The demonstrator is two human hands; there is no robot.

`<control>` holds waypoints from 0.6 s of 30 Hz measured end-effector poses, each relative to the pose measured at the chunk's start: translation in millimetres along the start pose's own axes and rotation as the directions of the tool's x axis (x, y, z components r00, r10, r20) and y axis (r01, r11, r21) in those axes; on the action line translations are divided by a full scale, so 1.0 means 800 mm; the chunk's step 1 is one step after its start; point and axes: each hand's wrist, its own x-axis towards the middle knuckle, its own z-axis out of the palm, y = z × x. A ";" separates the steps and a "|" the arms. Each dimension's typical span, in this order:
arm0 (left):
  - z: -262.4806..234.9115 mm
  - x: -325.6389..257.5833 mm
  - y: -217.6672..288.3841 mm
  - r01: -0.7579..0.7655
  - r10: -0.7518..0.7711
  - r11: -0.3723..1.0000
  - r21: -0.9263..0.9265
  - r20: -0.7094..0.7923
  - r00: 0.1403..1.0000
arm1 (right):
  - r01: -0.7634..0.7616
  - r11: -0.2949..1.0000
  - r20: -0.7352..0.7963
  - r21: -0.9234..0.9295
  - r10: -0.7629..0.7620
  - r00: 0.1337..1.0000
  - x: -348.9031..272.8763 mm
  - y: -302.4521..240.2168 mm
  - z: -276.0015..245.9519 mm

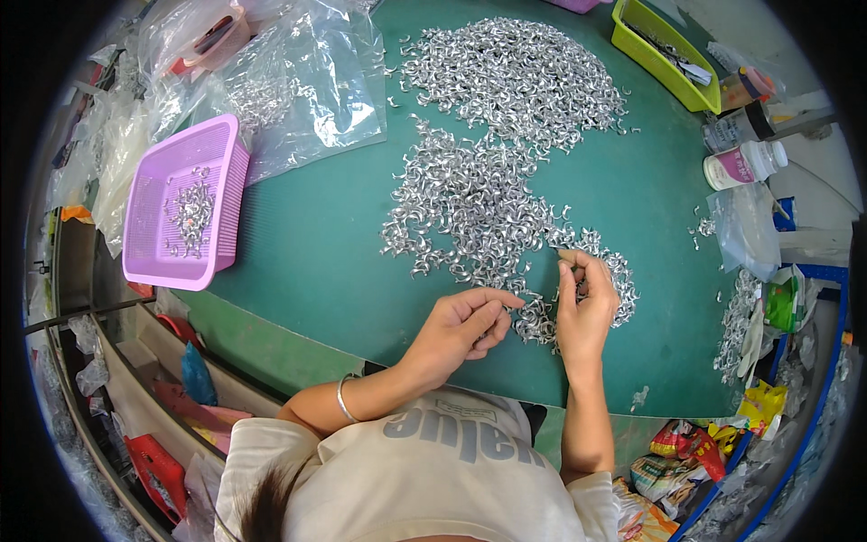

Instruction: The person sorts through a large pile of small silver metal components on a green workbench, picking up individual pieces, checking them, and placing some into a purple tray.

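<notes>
A large heap of small curved silvery metal pieces (488,181) spreads over the green table (307,244). My left hand (465,325) rests at the near edge of the heap, fingers curled, pinching what looks like a few pieces. My right hand (585,303) sits in the heap's near right part, fingers bent down onto the pieces. A silver bangle (343,397) circles my left wrist. A purple plastic basket (185,203) at the left holds a small pile of the same pieces.
Clear plastic bags (298,81) lie at the back left. A lime-green tray (664,54) stands at the back right, with white bottles (742,164) and another bag beside it. Coloured packets (686,452) fill bins at the lower right.
</notes>
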 end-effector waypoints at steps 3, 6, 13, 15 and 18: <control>0.003 -0.002 0.000 -0.013 0.013 0.999 0.041 -0.014 1.000 | 0.225 0.964 0.072 -0.139 -0.217 0.974 0.003 0.001 0.006; 0.002 -0.005 0.000 0.015 -0.015 0.999 0.052 -0.005 1.000 | 0.242 0.922 0.150 -0.302 -0.205 0.967 0.001 -0.003 0.019; -0.005 -0.011 0.000 0.035 -0.029 0.995 0.091 -0.064 0.997 | 0.148 0.989 0.076 -0.020 -0.146 0.986 0.000 -0.001 0.014; -0.007 -0.008 -0.005 -0.100 0.125 0.967 0.234 -0.096 0.987 | 0.005 0.998 0.086 0.067 -0.011 0.996 -0.006 -0.012 0.008; -0.008 -0.006 -0.004 -0.180 0.225 0.921 0.346 -0.095 0.970 | 0.025 0.999 0.042 -0.024 -0.024 0.999 -0.010 -0.006 0.012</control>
